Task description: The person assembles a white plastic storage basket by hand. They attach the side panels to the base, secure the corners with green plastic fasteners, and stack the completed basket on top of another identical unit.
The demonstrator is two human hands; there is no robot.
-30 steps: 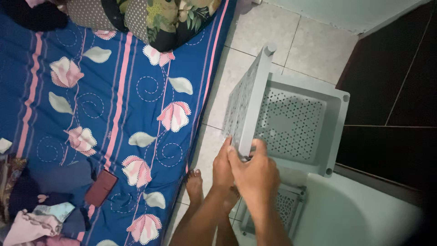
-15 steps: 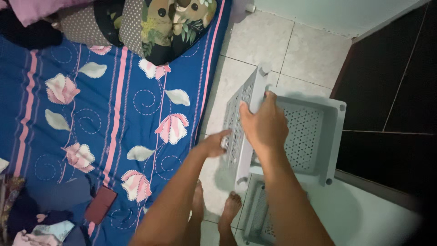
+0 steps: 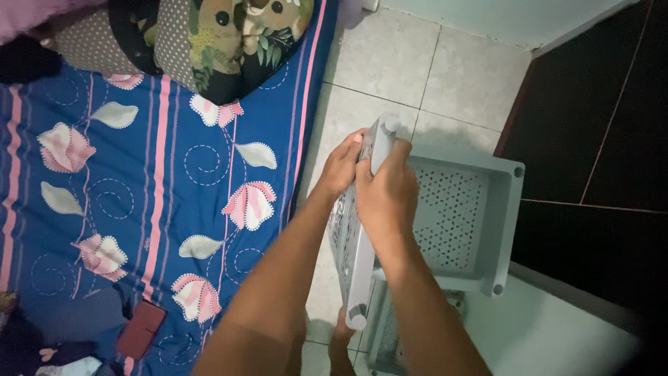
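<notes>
Gripping upright grey perforated panel (image 3: 351,257) near top: left hand (image 3: 341,167), right hand (image 3: 386,195), beside grey tray (image 3: 504,230).

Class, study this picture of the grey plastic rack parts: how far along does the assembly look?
Done: a perforated grey tray lies flat on the tiled floor. In hand: the left hand and right hand both grip the far end of an upright side panel at the tray's edge. Left: another perforated piece lies below, apparently unattached.
</notes>
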